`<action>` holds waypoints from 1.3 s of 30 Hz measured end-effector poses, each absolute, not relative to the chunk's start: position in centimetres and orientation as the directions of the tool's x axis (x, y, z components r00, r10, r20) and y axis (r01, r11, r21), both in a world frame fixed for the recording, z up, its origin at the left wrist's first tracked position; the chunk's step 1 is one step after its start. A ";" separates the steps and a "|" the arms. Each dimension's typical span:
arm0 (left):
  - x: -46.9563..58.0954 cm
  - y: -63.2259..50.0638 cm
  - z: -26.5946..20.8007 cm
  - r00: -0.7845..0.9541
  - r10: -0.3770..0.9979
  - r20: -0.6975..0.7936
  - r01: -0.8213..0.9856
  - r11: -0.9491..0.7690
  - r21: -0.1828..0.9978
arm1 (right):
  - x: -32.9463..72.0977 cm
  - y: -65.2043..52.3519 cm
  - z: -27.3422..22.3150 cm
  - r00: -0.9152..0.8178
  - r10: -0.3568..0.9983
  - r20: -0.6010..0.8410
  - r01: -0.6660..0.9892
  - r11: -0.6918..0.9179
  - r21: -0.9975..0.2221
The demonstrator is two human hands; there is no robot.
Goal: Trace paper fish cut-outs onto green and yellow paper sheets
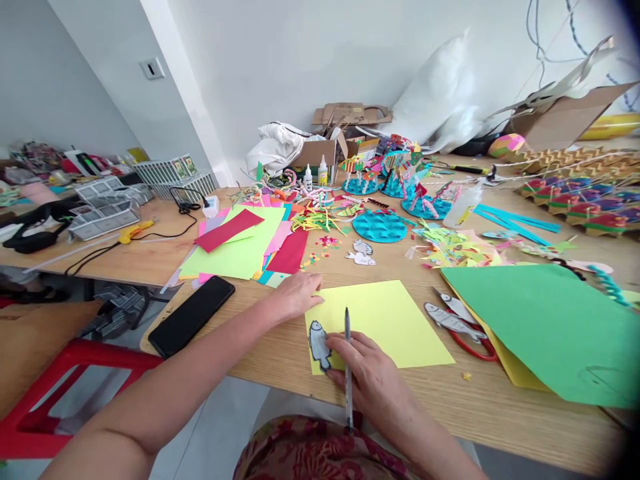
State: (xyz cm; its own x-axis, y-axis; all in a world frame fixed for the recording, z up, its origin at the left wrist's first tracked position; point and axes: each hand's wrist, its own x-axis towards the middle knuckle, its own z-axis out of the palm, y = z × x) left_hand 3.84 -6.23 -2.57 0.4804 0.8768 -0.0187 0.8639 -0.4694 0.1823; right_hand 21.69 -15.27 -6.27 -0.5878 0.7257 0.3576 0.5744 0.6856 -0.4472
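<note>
A sheet of yellow paper (385, 313) lies on the table in front of me. On its left edge rests a small grey paper fish (319, 343) with a dark outline, its tail toward me. My right hand (370, 373) has a pen (348, 373) held between the fingers, the tip pointing away from me. Its thumb and fingertips touch the fish's right side. My left hand (297, 295) lies at the sheet's upper left corner, thumb and fingers apart, holding nothing that I can see.
Red-handled scissors (480, 343) lie under paper fish at the right, beside green paper (545, 327). A black phone (193, 315) lies at the left. Coloured sheets (240, 250), paper scraps (455, 243), a blue disc (380, 226) and glue bottles (323, 172) stand farther back.
</note>
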 end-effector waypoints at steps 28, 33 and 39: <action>1.1 -12.8 -4.1 0.621 0.780 0.081 0.767 -0.626 0.143 | 25.9 -14.5 -7.1 -0.438 0.812 0.386 0.779 0.557 -0.288; 1.4 -14.0 -3.6 0.658 0.751 0.058 0.743 -0.659 0.113 | 26.5 -13.4 -6.0 -0.463 0.823 0.328 0.786 0.553 -0.277; 2.5 -14.8 -3.7 0.666 0.746 0.022 0.741 -0.664 0.104 | 27.3 -11.9 -5.7 -0.506 0.830 0.235 0.801 0.553 -0.230</action>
State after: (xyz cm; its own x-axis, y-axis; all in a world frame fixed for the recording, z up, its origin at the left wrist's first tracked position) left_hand 2.50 -14.79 -3.70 0.6657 0.7459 0.0220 0.7406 -0.6639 0.1037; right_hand 27.34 -11.92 -5.68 -0.5055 0.8303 0.2346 0.8011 0.5527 -0.2297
